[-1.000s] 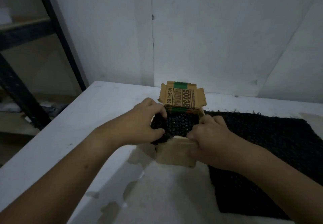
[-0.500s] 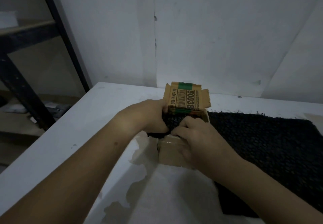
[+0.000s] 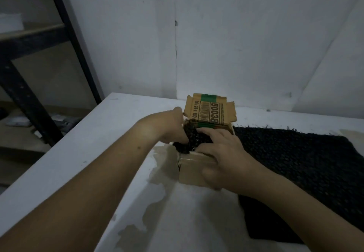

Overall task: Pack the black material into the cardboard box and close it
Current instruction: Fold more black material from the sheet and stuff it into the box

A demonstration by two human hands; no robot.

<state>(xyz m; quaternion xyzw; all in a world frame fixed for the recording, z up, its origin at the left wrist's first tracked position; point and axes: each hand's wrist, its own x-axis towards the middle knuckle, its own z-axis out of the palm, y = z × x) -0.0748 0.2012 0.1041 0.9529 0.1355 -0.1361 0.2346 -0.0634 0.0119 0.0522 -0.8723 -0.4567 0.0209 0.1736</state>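
Note:
A small cardboard box (image 3: 194, 175) stands on the white table (image 3: 98, 145), its printed lid flap (image 3: 210, 112) upright at the back. A wad of black mesh material (image 3: 189, 139) fills the box opening and bulges over its left front corner. My left hand (image 3: 169, 125) grips the wad at the box's left side. My right hand (image 3: 222, 153) lies over the box top, fingers curled onto the black material, thumb down the front wall.
A large sheet of the same black mesh (image 3: 295, 169) lies flat on the table right of the box. White walls stand close behind. A dark metal shelf frame (image 3: 29, 98) is off the table's left edge. Worn patches mark the table near me.
My right hand has slid from the box's right edge up over the top of the material. My left hand has shifted further along the left side. Less black material shows.

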